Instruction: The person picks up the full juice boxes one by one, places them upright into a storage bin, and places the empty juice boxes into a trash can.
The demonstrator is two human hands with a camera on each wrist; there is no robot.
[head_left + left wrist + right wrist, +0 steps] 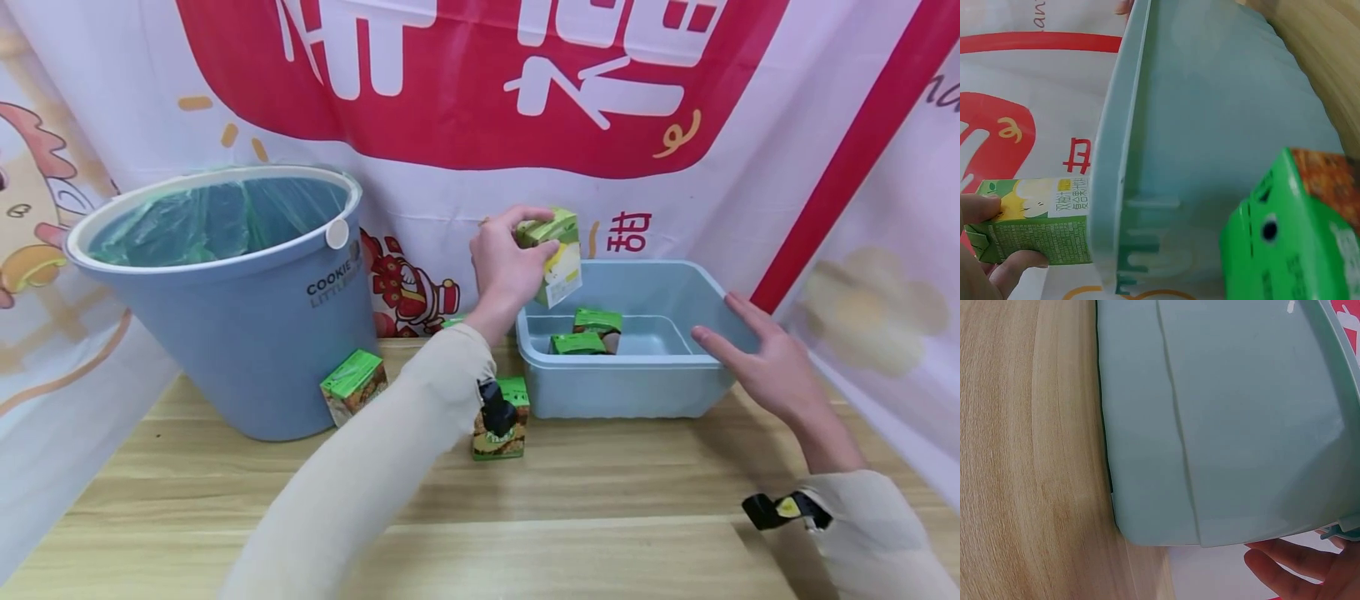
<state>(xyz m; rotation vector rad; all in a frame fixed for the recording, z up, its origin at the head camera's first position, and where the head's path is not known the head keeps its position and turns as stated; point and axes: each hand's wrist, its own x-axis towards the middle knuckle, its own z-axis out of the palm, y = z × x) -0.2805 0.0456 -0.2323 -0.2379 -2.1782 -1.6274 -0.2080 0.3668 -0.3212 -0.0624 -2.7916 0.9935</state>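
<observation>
My left hand [510, 262] pinches a green and yellow juice box [562, 262] between thumb and fingers, tilted above the left end of a light blue plastic basin [615, 387]. In the left wrist view, the basin's rim hides one end of this juice box [1035, 209]. My right hand [780, 367] holds the basin's right end, thumb over the rim; in the right wrist view its fingers [1288, 553] lie along the outside of the wall. Two small green-topped cartons [597, 320] are inside the basin, at its left.
A blue bin [247, 333] lined with a green bag stands at left. One green-topped carton [354, 385] sits against it, another carton [500, 446] before the basin's left corner. A bit of green [452, 322] shows behind the left forearm. Printed cloth [442, 200] hangs behind.
</observation>
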